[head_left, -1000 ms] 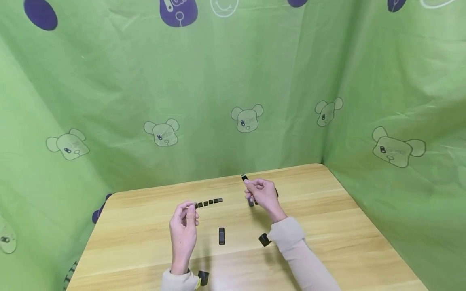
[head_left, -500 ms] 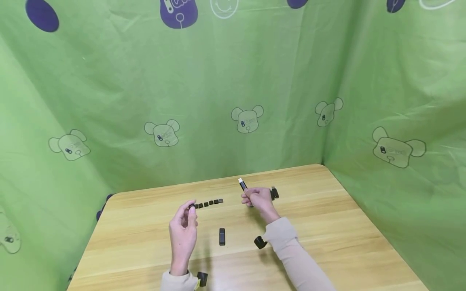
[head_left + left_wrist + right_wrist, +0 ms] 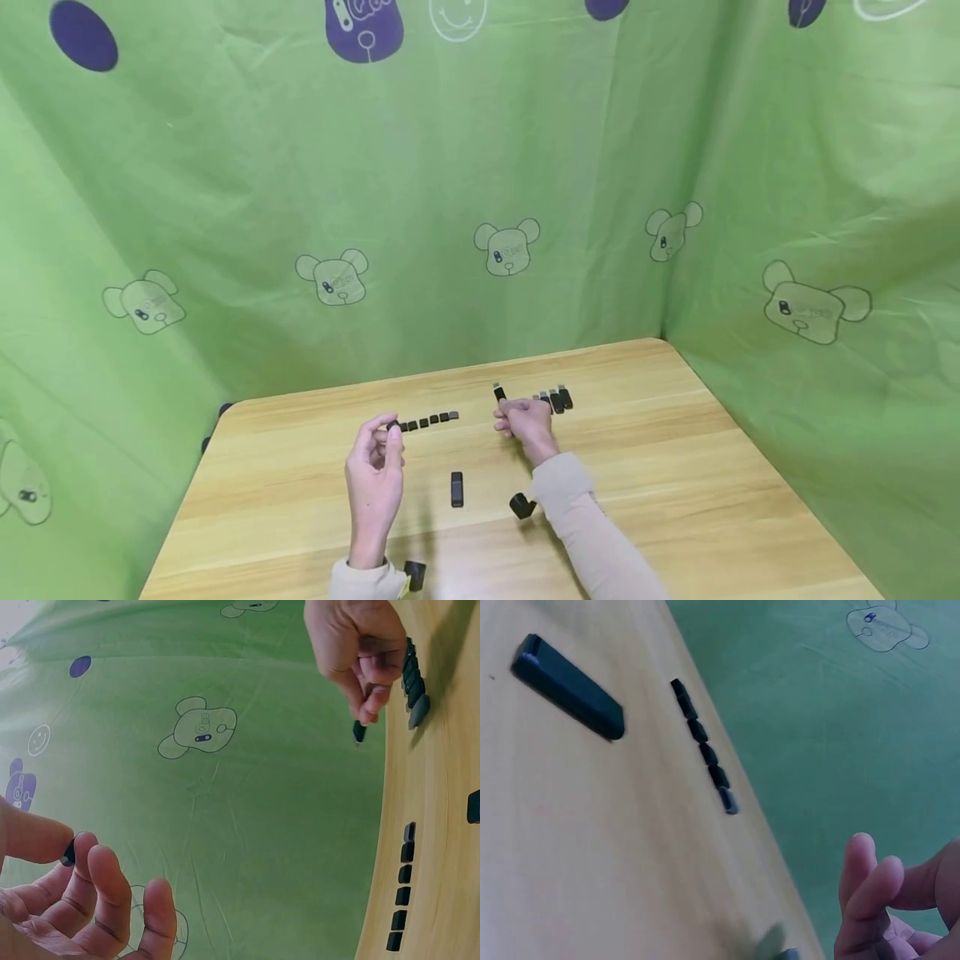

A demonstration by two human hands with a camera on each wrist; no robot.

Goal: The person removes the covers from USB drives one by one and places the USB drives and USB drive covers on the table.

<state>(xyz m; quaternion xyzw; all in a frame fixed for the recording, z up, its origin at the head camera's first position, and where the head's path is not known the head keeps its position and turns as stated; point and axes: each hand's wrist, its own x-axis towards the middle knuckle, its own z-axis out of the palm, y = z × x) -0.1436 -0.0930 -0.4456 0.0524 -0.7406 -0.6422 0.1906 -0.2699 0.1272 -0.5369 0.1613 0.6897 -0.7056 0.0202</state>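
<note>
Between thumb and fingertips my left hand pinches a small black cap, held up left of the row of caps. My right hand pinches a black USB flash drive with its metal plug bare and pointing away from me. It is low over the table, left of several uncapped drives standing side by side. In the right wrist view the fingers show, but the held drive does not. A line of several small caps lies between the hands; the end one looks greyer.
One capped flash drive lies lengthwise on the wooden table, nearer to me. Green printed cloth encloses the table's back and sides. A black wrist device sits by the right cuff, another by the left.
My right hand has moved down and slightly left with the flash drive, uncovering more of the drives on the right. The left hand stays nearly in place with its cap.
</note>
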